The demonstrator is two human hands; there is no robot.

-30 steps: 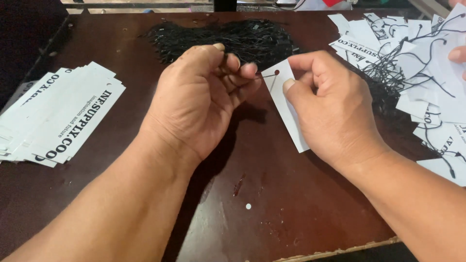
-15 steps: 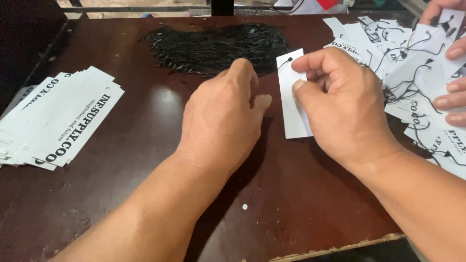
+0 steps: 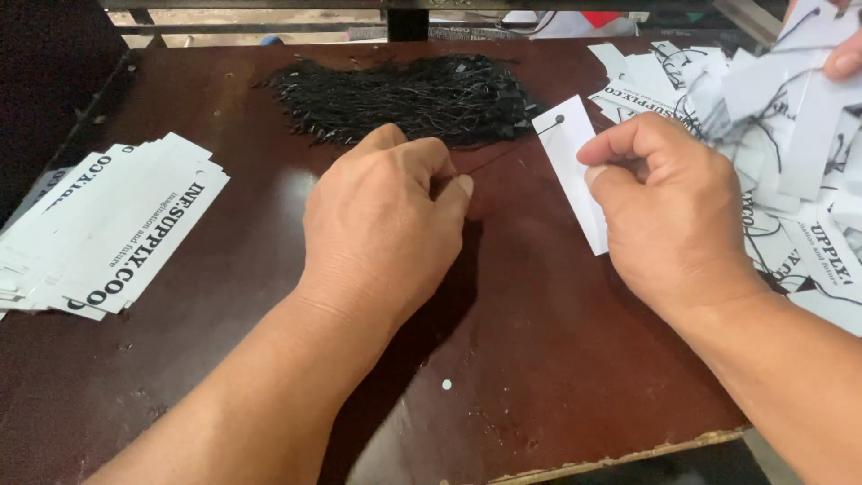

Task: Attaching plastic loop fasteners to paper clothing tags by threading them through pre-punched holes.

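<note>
My right hand (image 3: pixel 672 205) pinches a white paper tag (image 3: pixel 571 160) with a small hole near its top corner, holding it slanted above the dark brown table (image 3: pixel 539 359). A thin black string (image 3: pixel 503 154) runs from the tag's hole toward my left hand (image 3: pixel 388 216), whose thumb and fingers are closed on the string's end. Just beyond my left hand lies a heap of black strings (image 3: pixel 409 97).
A fanned stack of printed white tags (image 3: pixel 108 229) lies at the left. A loose heap of strung tags (image 3: pixel 790 153) fills the right side, where another person's fingers (image 3: pixel 844 54) hold some. The table's front edge (image 3: pixel 628 454) is chipped.
My left hand has drawn back to the left, away from the tag, pulling the string taut through the hole. My right hand has kept hold of the tag.
</note>
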